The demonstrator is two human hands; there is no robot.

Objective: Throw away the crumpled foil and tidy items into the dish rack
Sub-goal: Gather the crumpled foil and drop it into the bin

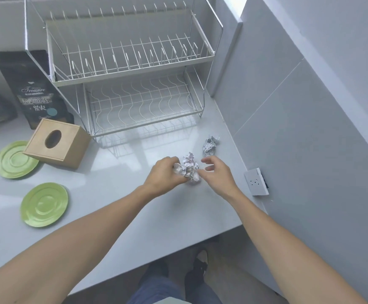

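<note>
A dark bag [33,88] left of the dish rack [132,69] reads "Treasure", with smaller script below too blurred to read. A wooden tissue box [57,143] sits at the rack's lower left, resting on one green plate [14,160]; a second green plate [43,204] lies further from the rack. In front of the rack, the left hand [164,175] is curled around one crumpled foil ball [189,167]. The right hand [217,172] hovers just beside it, fingers loosely spread, holding nothing. A second foil ball [210,144] lies nearer the rack's right corner, beyond both hands.
</note>
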